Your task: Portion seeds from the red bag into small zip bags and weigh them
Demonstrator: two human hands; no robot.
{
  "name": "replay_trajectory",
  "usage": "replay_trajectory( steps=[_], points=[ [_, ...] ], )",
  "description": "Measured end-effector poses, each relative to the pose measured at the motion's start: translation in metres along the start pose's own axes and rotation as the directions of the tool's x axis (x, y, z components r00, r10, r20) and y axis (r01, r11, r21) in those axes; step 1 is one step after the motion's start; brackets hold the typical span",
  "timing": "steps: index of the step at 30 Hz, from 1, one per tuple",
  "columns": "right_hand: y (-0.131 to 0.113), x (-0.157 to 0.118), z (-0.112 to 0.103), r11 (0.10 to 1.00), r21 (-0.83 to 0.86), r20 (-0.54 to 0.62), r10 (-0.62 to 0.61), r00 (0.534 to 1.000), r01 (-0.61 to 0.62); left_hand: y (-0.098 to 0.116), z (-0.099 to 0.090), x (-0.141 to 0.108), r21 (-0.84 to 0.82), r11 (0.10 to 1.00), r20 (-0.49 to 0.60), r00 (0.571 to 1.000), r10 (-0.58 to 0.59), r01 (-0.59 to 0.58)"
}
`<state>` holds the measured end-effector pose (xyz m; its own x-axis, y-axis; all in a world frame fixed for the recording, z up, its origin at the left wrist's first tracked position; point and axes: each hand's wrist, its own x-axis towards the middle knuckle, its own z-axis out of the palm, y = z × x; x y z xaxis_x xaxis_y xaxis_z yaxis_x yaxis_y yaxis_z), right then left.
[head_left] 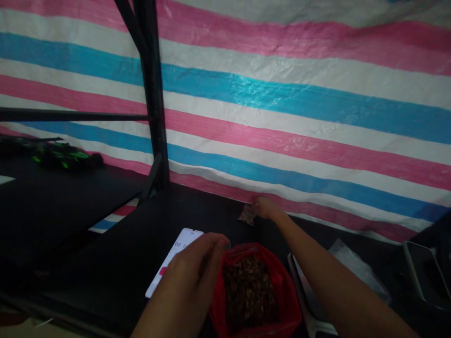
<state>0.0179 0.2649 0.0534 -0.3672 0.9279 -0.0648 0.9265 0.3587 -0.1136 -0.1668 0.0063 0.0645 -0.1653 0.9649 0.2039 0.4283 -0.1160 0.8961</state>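
My right hand [263,207] reaches to the back of the black table, its fingers pinched on the top of a small clear packet [247,215] with dark bits inside. Nearer to me, a red plastic bag [289,300] stands open and holds a heap of brown dried pieces [250,291]. At the bag's upper left rim is my left hand [207,256], thumb and fingers pressed together on something small and clear that I cannot make out.
A white phone [176,253] showing a timer lies left of my left hand. Under my right forearm are a pale flat device [310,291] and clear plastic bags [355,265]. A dark-faced device [428,274] is far right. Green-black toy cars [66,155] sit on the left shelf.
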Motion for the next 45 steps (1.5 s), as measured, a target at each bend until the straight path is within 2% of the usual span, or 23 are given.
replay_trajectory(
  steps=[5,9,12,15,18,20,22,25,31,34,37,40,45],
  points=[
    [0.000,0.006,0.009,0.998,0.062,0.089,-0.022,0.996,0.016,0.016,0.020,-0.002,0.019,0.987,0.165,0.975,0.152,-0.158],
    [-0.004,-0.004,0.001,0.979,0.203,0.097,-0.043,0.994,0.022,0.021,0.023,-0.005,-0.003,0.989,0.213,0.966,0.145,-0.148],
    [-0.010,-0.024,-0.019,0.937,0.342,0.021,-0.075,0.997,0.063,0.020,0.021,-0.005,-0.032,0.998,0.179,0.982,0.065,-0.061],
    [-0.021,-0.062,-0.040,0.860,0.490,-0.145,-0.086,0.986,0.147,0.020,0.024,-0.001,-0.120,0.993,0.094,0.996,0.000,0.011],
    [-0.038,-0.115,-0.048,0.736,0.625,-0.321,-0.062,0.945,0.260,0.022,0.035,0.002,-0.233,0.971,0.011,0.998,-0.057,0.058],
    [-0.051,-0.151,-0.046,0.459,0.816,-0.397,0.002,0.918,0.352,0.024,0.045,0.003,-0.327,0.942,0.016,0.997,-0.071,0.072],
    [-0.062,-0.180,-0.040,0.301,0.901,-0.351,0.079,0.933,0.313,0.027,0.054,0.002,-0.416,0.906,0.056,0.997,-0.059,0.077],
    [-0.069,-0.203,-0.030,0.233,0.937,-0.294,0.131,0.947,0.259,0.030,0.061,0.001,-0.501,0.859,0.117,0.992,-0.052,0.104],
    [-0.057,-0.210,-0.015,0.228,0.958,-0.203,0.102,0.974,0.176,0.032,0.061,0.002,-0.537,0.816,0.228,0.968,-0.103,0.213],
    [-0.046,-0.213,-0.012,0.149,0.982,-0.118,0.035,0.992,0.112,0.034,0.062,-0.001,-0.538,0.796,0.312,0.943,-0.119,0.279],
    [-0.035,-0.216,-0.011,0.049,0.994,-0.101,-0.021,0.995,0.102,0.036,0.067,-0.005,-0.499,0.814,0.339,0.931,-0.132,0.297],
    [-0.028,-0.217,-0.010,0.017,0.993,-0.115,0.044,0.992,0.115,0.036,0.074,-0.008,-0.409,0.876,0.307,0.943,-0.132,0.256],
    [-0.024,-0.219,-0.012,0.028,0.987,-0.158,0.187,0.970,0.155,0.035,0.082,-0.010,-0.257,0.948,0.254,0.960,-0.120,0.187]
  ],
)
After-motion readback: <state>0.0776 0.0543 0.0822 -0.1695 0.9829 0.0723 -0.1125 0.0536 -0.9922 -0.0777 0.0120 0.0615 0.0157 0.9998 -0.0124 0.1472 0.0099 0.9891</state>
